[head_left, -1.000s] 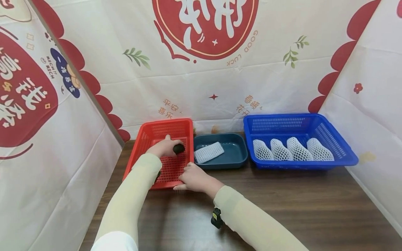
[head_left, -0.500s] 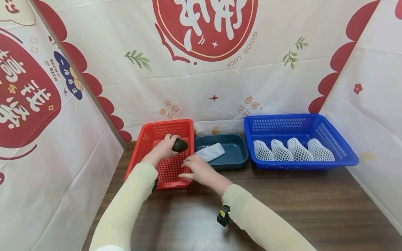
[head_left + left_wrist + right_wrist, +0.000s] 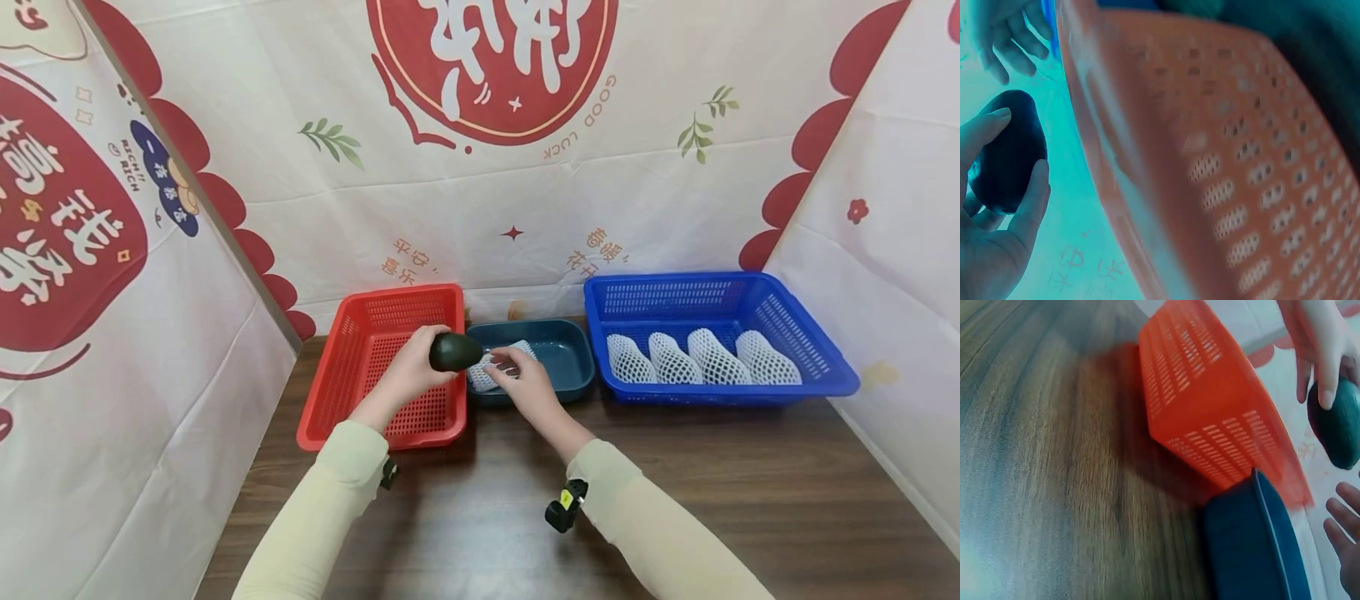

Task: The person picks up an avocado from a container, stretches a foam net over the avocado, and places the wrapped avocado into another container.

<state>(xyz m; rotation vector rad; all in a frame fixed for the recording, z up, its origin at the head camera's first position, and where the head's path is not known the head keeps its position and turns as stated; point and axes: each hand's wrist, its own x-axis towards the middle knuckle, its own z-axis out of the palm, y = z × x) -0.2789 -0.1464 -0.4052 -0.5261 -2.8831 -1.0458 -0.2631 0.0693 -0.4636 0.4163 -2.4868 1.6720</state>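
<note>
My left hand (image 3: 411, 368) grips a dark green avocado (image 3: 456, 352) between thumb and fingers, held up over the inner edge of the red basket (image 3: 431, 433). Beside the avocado's tip, my right hand (image 3: 531, 385) has its fingers loosely bent and apart, over the dark teal tray (image 3: 561, 363). Both wrist views show a gap between the right fingers (image 3: 1342, 528) and the avocado (image 3: 1337, 422), with nothing in that hand. A white foam net sleeve (image 3: 482, 380) lies in the tray, partly hidden by the right hand.
To the right stands a blue basket (image 3: 738, 395) with several pear-shaped things in white foam nets (image 3: 630, 360). The baskets and tray line up at the back of a brown wooden table (image 3: 480, 508), against a printed cloth (image 3: 465, 208).
My left hand has lifted the avocado up out of the red basket and to the right. From the basket's front rim, my right hand has moved right, over the tray.
</note>
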